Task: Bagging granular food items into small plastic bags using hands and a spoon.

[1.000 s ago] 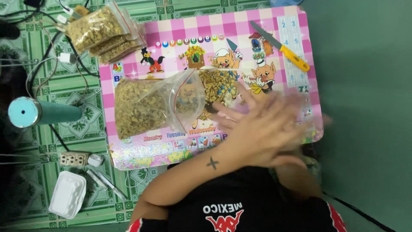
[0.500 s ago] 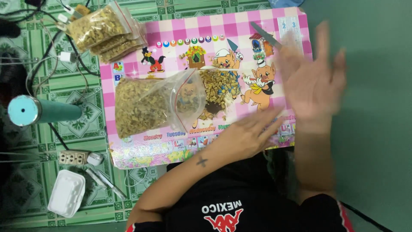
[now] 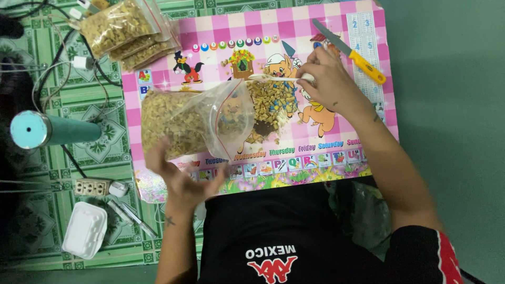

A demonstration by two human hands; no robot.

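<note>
On a pink checked cartoon mat (image 3: 336, 158), the left hand (image 3: 181, 179), fingers spread, touches the near edge of an open zip bag of tan dried pieces (image 3: 194, 122) at centre-left. The right hand (image 3: 329, 79) pinches a white spoon (image 3: 273, 77) over a loose pile (image 3: 271, 102); sealed packets (image 3: 123, 29) lie stacked far left, a yellow-handled knife (image 3: 350, 51) far right.

Left hand (image 3: 181, 181) blurred, fingers indistinct, contact with the clear bag (image 3: 197, 118) at lower left of the mat impossible to judge. White spoon (image 3: 276, 77) handle end buried in the right hand (image 3: 329, 84), grip hidden. Stacked packets (image 3: 123, 29) cropped by the top edge at upper left. Dark patch beneath the loose pile (image 3: 271, 102) too small to identify. Teal cylinder (image 3: 50, 130) base lost behind its own rim.
</note>
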